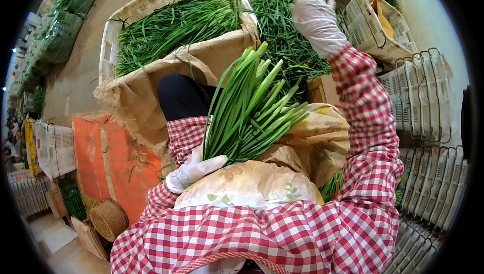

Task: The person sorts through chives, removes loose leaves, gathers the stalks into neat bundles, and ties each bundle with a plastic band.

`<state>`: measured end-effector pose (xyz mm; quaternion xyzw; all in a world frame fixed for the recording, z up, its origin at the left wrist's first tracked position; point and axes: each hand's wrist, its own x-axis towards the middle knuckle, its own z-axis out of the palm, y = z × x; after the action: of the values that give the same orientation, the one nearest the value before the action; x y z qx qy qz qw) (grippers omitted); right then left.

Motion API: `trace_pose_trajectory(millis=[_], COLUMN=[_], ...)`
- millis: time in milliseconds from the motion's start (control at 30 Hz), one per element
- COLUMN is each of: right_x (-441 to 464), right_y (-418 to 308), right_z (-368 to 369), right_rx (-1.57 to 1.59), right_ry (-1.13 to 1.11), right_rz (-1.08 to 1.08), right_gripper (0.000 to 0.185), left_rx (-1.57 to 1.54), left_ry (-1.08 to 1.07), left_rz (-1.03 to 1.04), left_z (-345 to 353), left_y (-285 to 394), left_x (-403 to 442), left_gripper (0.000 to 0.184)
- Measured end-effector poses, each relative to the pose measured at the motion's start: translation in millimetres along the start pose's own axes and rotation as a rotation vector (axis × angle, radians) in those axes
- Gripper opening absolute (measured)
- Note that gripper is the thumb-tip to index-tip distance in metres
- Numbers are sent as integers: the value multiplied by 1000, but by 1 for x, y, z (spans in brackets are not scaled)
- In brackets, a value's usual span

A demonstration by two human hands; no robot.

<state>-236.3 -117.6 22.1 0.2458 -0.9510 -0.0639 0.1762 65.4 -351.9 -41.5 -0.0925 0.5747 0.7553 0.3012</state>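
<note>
My left hand [195,171], in a white glove, is closed round the lower part of a thick bunch of garlic chives [247,110]. The bunch leans over my lap, its pale cut ends pointing up and to the right. My right hand [316,21], also gloved, is stretched far forward over the edge of a loose heap of garlic chives [282,32]. Motion smears its fingers, so what they hold, if anything, cannot be made out. A stained white apron [242,186] with a leaf print covers my lap.
A white crate [108,47] lined with brown cloth [131,90] holds laid-out chives at front left. An orange sack [118,158] lies left, beside a twine roll [108,219]. Stacked crates [418,95] line the right; bagged greens [60,37] stand far left.
</note>
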Motion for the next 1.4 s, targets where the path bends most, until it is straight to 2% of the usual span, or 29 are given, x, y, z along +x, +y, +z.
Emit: trace_pose_trajectory(millis=[100,133,167,200,267,333,400,467,533,567,633,667,700,733,767,800,833,867,900,933,1000,1067,1100,1133,1233,1333,1400], right_x=[-26,-29,-31,-31,-28,-28,-25,-19,-15,-13,-6,-3,-3,2,3,-9,-30,-29,-48,-65,-104,-123,-126,-126,-127,-128,-136], right_y=[-50,-67,-78,-86,-82,-79,-78,-74,-70,-66,-57,-48,-28,-1,25,55,54,37,23,9,-42,-75,-87,-94,-108,-119,-121], right_z=[-52,-88,-88,-83,-74,-74,-78,-67,-53,-42,-24,-22,-6,20,41,77,58,18,5,-4,-25,-49,-45,-49,-36,-20,-22], right_rx=[490,499,495,481,596,696,660,679,465,460,615,589,629,250,143,150,140,181,270,486,1145,851,644,518,617,658,746], right_ry=[-162,-562,-747,-776,-708,-656,-736,-678,-493,-496,-447,-454,-308,-70,-59,191,159,-33,126,211,30,-214,-269,-214,-52,52,27], right_rz=[-309,-357,-372,-347,-357,-397,-350,-286,-236,-227,-4,111,168,-17,50,102,192,387,259,92,72,-111,-206,-275,-345,-390,-460], right_gripper=[71,67,60,49,42,37,36,26,23,23,21,19,20,17,25,23,28,23,24,20,40,53,61,60,57,38,32], left_rx=[-43,-10,10,13,24,-6,-163,-172,-206,-220,-214,-211,-225,-226,-202,-178,-189,-190,23,-29,-81,-122,-198,-193,-118,-84,-162], left_ry=[1,13,24,15,-46,-22,-62,-52,-72,-56,-66,-61,-7,-1,56,115,119,132,214,212,223,240,215,215,176,159,212], left_rz=[-44,-64,-56,-69,8,-2,-8,-12,-22,-24,-25,-24,-13,-8,9,26,18,27,105,124,146,123,90,86,76,34,57], left_z=[6,5,7,6,2,5,6,2,4,5,0,-2,-5,-13,-25,-32,-35,-42,-50,-52,-54,-50,-39,-34,-29,-27,-23], left_y=[11,11,12,11,8,11,15,12,13,11,7,4,-3,-15,-29,-35,-33,-40,-54,-56,-56,-54,-40,-36,-34,-30,-30], left_x=[1,1,0,1,2,1,1,3,2,3,4,5,5,7,9,8,7,7,9,11,12,12,11,12,14,13,15], left_gripper=[54,54,55,55,54,55,56,58,60,59,57,56,50,50,47,44,37,37,35,32,30,30,31,31,35,35,35])
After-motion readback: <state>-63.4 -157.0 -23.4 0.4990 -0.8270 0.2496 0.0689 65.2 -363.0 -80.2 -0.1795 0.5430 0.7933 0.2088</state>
